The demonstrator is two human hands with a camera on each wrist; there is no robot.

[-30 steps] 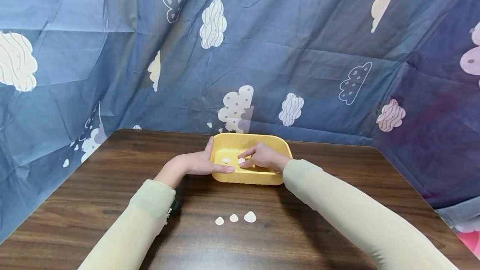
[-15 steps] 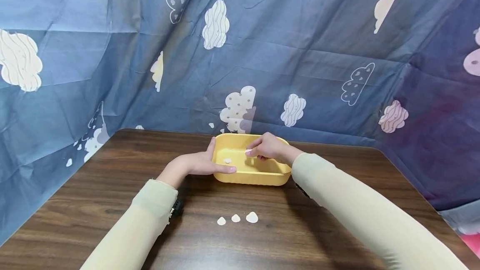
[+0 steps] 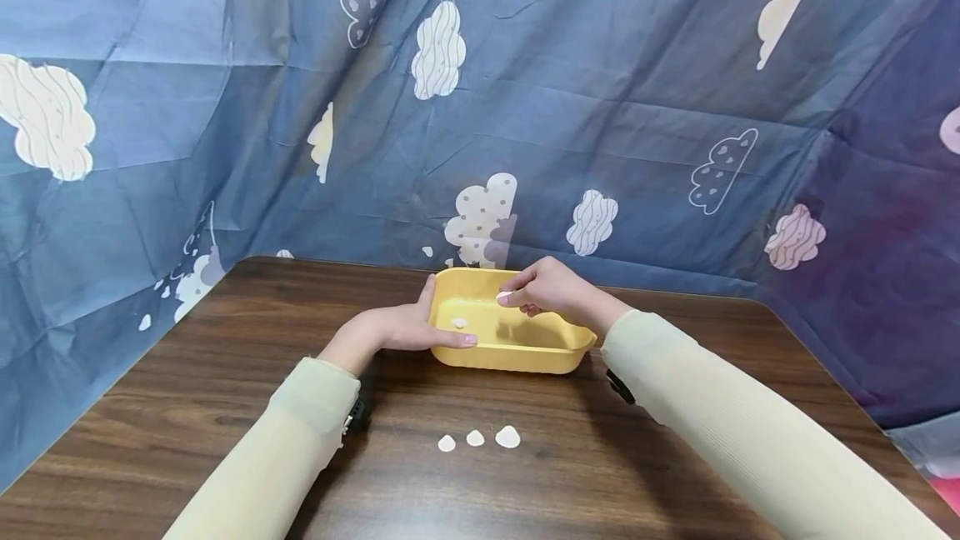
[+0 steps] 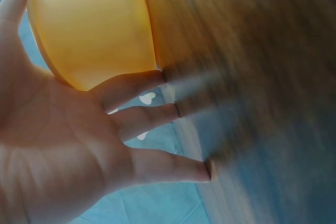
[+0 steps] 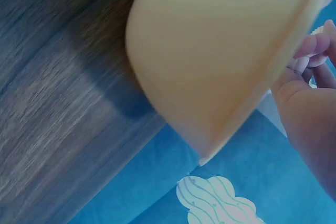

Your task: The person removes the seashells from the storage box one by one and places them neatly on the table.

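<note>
A yellow plastic tub (image 3: 517, 360) stands on the brown table. My left hand (image 3: 408, 327) rests against its left end, the thumb lying along the front rim. In the left wrist view, straight spread fingers of that hand (image 4: 68, 129) reach down past the tub wall (image 4: 94, 30) to the tabletop. Above the tub's inside, my right hand (image 3: 553, 286) pinches a small white shell (image 3: 503, 298) between thumb and index finger. Another white shell (image 3: 458, 323) lies on the tub's floor, left of centre. The right wrist view shows mostly the tub's outer wall (image 5: 210, 40).
Three white shells lie in a row on the table in front of the tub: a left one (image 3: 447, 443), a middle one (image 3: 475, 438) and a larger right one (image 3: 507, 437). A blue cloud-patterned cloth (image 3: 375, 190) hangs behind the table (image 3: 390, 482).
My right hand has lifted the pinched shell from the tub's floor, moving up and slightly right. My left hand keeps its place on the tub. The whole view has shifted slightly.
</note>
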